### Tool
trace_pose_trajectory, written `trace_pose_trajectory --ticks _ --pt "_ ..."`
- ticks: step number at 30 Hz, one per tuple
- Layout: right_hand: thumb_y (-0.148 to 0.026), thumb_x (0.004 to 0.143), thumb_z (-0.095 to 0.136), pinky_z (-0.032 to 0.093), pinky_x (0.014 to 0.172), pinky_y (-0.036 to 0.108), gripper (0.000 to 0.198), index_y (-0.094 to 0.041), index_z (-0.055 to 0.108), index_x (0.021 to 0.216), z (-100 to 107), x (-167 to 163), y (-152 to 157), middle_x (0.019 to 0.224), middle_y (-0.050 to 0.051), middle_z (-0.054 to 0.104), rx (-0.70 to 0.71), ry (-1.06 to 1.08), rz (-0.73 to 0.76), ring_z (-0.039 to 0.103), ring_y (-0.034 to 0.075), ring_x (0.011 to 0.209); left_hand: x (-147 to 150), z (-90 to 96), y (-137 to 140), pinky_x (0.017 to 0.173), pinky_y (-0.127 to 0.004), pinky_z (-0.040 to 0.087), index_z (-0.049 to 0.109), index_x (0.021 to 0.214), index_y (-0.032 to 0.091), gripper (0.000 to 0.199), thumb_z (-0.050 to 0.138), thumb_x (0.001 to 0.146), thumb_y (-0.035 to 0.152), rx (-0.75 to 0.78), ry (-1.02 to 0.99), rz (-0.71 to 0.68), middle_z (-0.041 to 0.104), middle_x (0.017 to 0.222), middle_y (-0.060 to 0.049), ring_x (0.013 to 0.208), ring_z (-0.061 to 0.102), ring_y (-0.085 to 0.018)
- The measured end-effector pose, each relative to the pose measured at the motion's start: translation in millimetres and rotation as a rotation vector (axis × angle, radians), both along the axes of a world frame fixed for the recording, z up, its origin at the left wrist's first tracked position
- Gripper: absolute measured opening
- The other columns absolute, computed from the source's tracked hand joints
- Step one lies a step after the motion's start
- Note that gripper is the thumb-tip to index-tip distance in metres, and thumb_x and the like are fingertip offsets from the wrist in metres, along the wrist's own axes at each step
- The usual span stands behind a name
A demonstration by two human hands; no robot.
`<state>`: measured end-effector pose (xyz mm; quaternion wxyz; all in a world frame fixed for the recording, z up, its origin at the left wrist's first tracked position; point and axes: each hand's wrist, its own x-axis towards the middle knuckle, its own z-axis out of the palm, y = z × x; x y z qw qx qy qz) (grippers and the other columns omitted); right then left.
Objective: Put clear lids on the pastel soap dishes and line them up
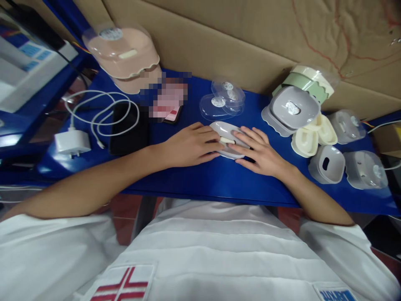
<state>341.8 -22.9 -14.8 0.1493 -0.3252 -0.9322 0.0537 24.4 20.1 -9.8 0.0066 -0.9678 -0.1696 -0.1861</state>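
Note:
A shallow grey soap dish [231, 128] lies on the blue table, with a small cream strip [227, 141] at its middle. My left hand [197, 144] holds the dish's left side, its fingertips close to the strip. At the right side my right hand [258, 152] grips it, fingers spread over the top and some tips near the strip. My fingers cover both ends of the dish. Just behind it lie clear plastic lids [216, 109] with round white labels.
On the right are stacked grey dishes [293, 108], cream trays [305, 142], a grey slotted cup [327, 165] and clear-lidded boxes [366, 169]. Leftward are a pink box [125, 54], a phone [172, 115], a black flat object [117, 144] and a white charger [72, 142] with coiled cable. Cardboard [200, 42] stands behind.

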Motion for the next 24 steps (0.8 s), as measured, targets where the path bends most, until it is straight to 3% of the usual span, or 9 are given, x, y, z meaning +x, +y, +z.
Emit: trace_pose_trajectory --ticks 4,7,10,14,17,21,24 --pt "-0.032 0.109 0.062 0.039 0.130 0.056 0.048 -0.028 0.061 0.156 5 -6 -5 0.162 0.010 0.061 0.029 0.023 0.115 0.054 0.030 0.154 -1 -0.8 12 0.110 -0.045 0.052 0.066 0.141 0.021 0.039 0.042 0.115 0.036 -0.136 -0.153 0.135 0.068 0.144 -0.015 0.131 0.065 -0.029" --pt "-0.035 0.106 0.066 0.044 0.126 0.055 0.043 -0.027 0.067 0.148 11 -8 -8 0.153 0.010 0.069 0.034 0.052 0.153 0.063 0.029 0.146 2 -4.0 21 0.124 -0.058 0.041 0.055 0.156 0.017 0.049 0.040 0.114 0.040 -0.193 -0.170 0.278 0.053 0.164 -0.021 0.151 0.050 -0.036" --pt "-0.039 0.104 0.071 0.047 0.121 0.053 0.039 -0.026 0.071 0.141 13 -10 -10 0.147 0.011 0.073 0.043 0.078 0.149 0.068 0.030 0.139 6 -5.9 21 0.126 -0.067 0.032 0.055 0.156 0.015 0.053 0.036 0.114 0.042 -0.202 -0.109 0.364 0.060 0.155 -0.022 0.146 0.053 -0.040" --pt "-0.038 0.104 0.071 0.049 0.118 0.052 0.034 -0.026 0.073 0.136 12 -11 -9 0.142 0.010 0.076 0.048 0.090 0.148 0.070 0.029 0.135 6 -4.3 14 0.120 -0.066 0.040 0.062 0.148 0.015 0.051 0.038 0.113 0.045 -0.187 -0.101 0.423 0.065 0.143 -0.022 0.137 0.059 -0.040" --pt "-0.035 0.103 0.071 0.049 0.118 0.053 0.032 -0.026 0.073 0.133 13 -11 -10 0.139 0.010 0.077 0.052 0.097 0.156 0.070 0.028 0.134 -1 -6.0 14 0.121 -0.063 0.044 0.062 0.147 0.017 0.052 0.044 0.112 0.050 -0.250 -0.113 0.406 0.055 0.156 -0.023 0.146 0.054 -0.040" --pt "-0.029 0.099 0.070 0.048 0.119 0.053 0.029 -0.025 0.074 0.128 20 -8 -12 0.135 0.009 0.078 0.035 0.104 0.172 0.072 0.028 0.131 -8 -12.4 20 0.128 -0.060 0.040 0.055 0.155 0.018 0.052 0.053 0.109 0.041 -0.338 -0.082 0.358 0.041 0.170 -0.023 0.158 0.043 -0.040" --pt "-0.027 0.097 0.070 0.049 0.118 0.054 0.032 -0.026 0.074 0.128 26 -4 -15 0.133 0.008 0.079 -0.003 0.083 0.161 0.072 0.028 0.129 -9 -11.6 20 0.129 -0.060 0.040 0.057 0.151 0.018 0.057 0.068 0.099 0.036 -0.361 -0.092 0.407 0.041 0.170 -0.022 0.159 0.043 -0.042"
